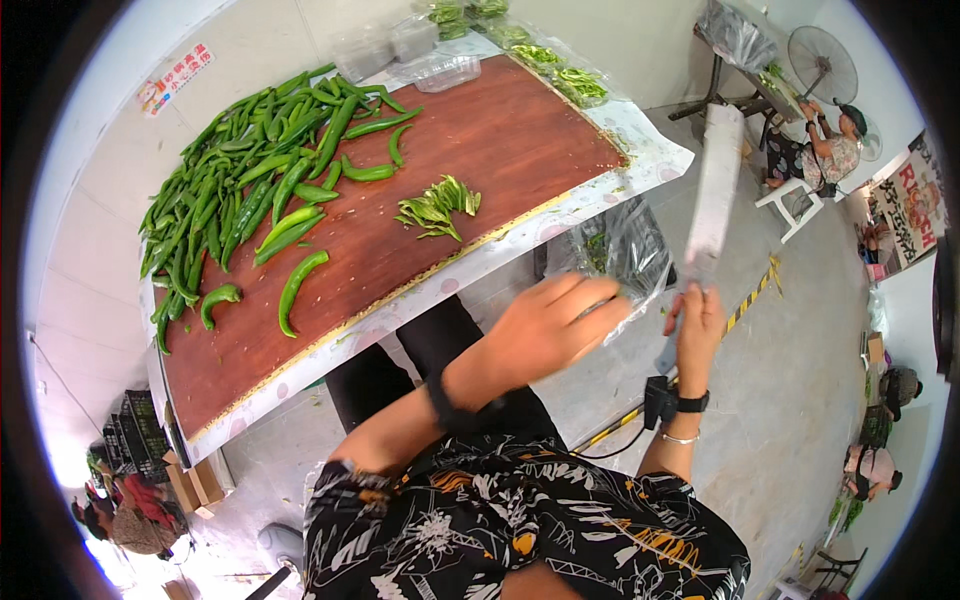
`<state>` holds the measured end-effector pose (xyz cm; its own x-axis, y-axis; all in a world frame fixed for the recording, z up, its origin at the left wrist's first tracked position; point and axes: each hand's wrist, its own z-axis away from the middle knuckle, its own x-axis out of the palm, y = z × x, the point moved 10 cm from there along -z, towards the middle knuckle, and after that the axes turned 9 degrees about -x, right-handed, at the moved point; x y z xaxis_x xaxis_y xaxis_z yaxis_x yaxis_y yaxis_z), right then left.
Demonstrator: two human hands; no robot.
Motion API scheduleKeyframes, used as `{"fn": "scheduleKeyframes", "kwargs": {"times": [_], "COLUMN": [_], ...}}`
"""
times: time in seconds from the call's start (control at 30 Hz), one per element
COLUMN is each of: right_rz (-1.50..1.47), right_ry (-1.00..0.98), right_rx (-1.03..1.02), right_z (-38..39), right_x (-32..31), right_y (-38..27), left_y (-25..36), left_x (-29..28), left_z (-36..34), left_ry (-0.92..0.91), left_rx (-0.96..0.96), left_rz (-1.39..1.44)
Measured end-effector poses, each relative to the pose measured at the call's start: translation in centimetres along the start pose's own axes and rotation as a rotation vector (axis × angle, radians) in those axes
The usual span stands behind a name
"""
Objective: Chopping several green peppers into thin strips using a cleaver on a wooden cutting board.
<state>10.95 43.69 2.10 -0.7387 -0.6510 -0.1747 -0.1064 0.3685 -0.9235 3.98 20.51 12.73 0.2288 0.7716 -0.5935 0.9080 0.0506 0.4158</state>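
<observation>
Right hand point(697, 325): closed round 1 upright cleaver point(713, 190) | left hand point(550, 322): fingers half-curled, contents: cannot tell | step: seemingly between cuts | next: likely calls for steadying 1 green chilli point(293, 288)

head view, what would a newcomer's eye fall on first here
Probably the big heap of green peppers, spread over the left part of the red-brown board. Next, the broad-bladed knife in the right hand, held out over the floor to the right of the board. A small pile of cut pepper pieces also stands out near the board's front edge.
</observation>
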Motion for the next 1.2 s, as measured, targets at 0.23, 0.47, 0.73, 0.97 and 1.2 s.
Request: {"fn": "scheduleKeyframes", "kwargs": {"times": [0.23,0.47,0.73,0.97,1.2], "right_rz": [0.112,0.024,-0.161,-0.164,0.001], "right_ry": [0.164,0.026,-0.377,-0.637,-0.886], "right_rx": [0.009,0.147,0.093,0.028,-0.040], "right_z": [1.4,2.2,2.5,3.6,4.6], "right_x": [-5.2,-1.1,12.7,19.4,24.2], "right_y": [0.1,2.8,-0.6,-3.6,-6.4], "left_y": [-6.2,-9.9,-15.1,-18.1,-17.9], "left_x": [8.4,-3.6,-19.5,-21.2,-18.8], "left_z": [-1.3,4.4,15.9,19.2,17.7], "left_ry": [-0.126,0.149,0.343,0.349,0.309], "left_rx": [-0.256,-0.433,-0.827,-0.882,-0.763], "left_rz": [-0.149,-0.193,-0.838,-0.745,-0.442]}}
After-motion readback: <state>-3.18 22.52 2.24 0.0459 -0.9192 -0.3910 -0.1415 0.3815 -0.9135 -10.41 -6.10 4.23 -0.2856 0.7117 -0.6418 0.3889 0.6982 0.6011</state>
